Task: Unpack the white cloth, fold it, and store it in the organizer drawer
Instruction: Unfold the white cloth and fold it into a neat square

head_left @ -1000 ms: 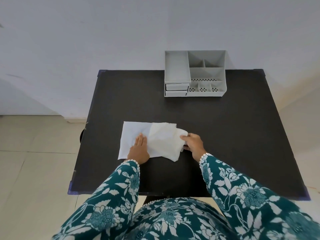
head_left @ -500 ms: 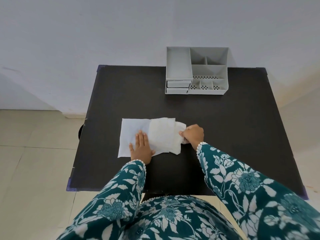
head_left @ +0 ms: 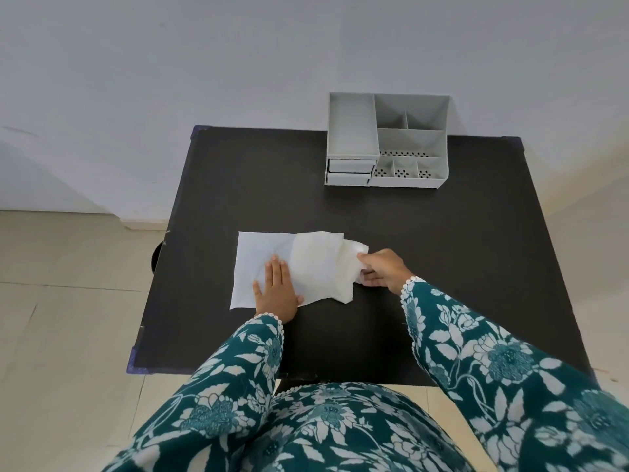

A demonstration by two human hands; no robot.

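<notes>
Hands split the work: left hand (head_left: 277,294) lies flat and open, pinning the white cloth (head_left: 292,267) at centre frame on the worktop (head_left: 442,250); right hand (head_left: 383,272) pinches its bunched right edge. Light, limp fabric likely slides; grip corners or folded edges.

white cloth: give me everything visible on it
The white cloth lies on the black table, near its front left. It looks thin and creased: its left part flat in one layer, its right part folded over, thicker and creamier. The left hand presses it flat; the right hand pinches its bunched right end.
</notes>
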